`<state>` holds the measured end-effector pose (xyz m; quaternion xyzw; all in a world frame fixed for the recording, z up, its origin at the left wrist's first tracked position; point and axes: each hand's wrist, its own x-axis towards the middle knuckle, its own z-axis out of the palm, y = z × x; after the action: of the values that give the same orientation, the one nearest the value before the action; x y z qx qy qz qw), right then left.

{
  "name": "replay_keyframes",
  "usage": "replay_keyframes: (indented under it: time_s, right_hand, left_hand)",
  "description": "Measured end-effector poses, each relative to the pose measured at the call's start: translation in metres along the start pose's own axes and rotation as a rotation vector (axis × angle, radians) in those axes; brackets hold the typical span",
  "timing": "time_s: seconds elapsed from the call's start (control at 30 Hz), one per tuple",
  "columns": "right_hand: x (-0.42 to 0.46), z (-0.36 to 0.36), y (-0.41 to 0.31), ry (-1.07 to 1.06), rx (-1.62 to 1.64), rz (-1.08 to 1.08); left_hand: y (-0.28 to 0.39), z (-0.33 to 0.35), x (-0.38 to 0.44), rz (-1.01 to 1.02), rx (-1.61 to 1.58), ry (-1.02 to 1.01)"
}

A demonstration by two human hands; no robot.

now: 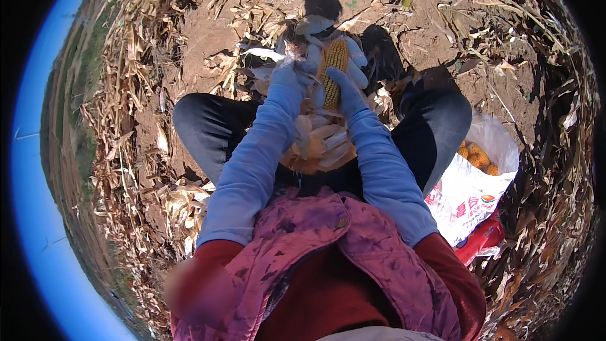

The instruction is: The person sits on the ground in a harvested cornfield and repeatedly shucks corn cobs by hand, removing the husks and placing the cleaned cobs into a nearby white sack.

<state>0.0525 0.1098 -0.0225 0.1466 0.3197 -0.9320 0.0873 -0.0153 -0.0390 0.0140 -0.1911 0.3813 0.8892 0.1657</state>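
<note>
Between my knees, a yellow corn cob (335, 59) stands lengthwise with its kernels bare. My right hand (348, 90), in a pale glove, grips its lower right side, with the thumb lying across the kernels. My left hand (286, 78), also gloved, is closed on dry corn husk (294, 52) just left of the cob; its fingers are partly hidden by the husk. Pale, rounded, husk-like shapes (357, 73) lie behind and around the cob, and I cannot tell exactly what they are. Loose husks (322, 144) lie below my hands, close to my lap.
At my right knee stands an open white woven sack (473, 199) bearing printed writing, with several bare corn cobs (478, 156) inside. Red plastic material (483, 239) lies beneath it. Dry corn stalks (128, 104) border the bare soil (208, 33) on both sides.
</note>
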Motion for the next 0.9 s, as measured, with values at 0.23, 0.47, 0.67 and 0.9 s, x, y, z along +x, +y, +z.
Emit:
replay_keyframes:
  time_s: [0.23, 0.47, 0.67, 0.9]
  right_hand:
    - [0.011, -0.025, 0.000, 0.333, -0.152, -0.025]
    - [0.024, -0.038, 0.006, 0.373, -0.084, -0.320]
    - [0.017, -0.029, -0.006, 0.351, 0.069, -0.304]
    - [0.025, -0.048, -0.005, 0.407, 0.255, -0.087]
  left_hand:
    - [0.000, 0.020, -0.042, -0.022, 0.399, -0.093]
    - [-0.019, -0.026, -0.055, -0.157, 0.398, 0.109]
    - [-0.019, -0.020, -0.062, -0.202, 0.269, -0.064]
    - [0.000, -0.057, -0.065, 0.189, 1.454, -0.642]
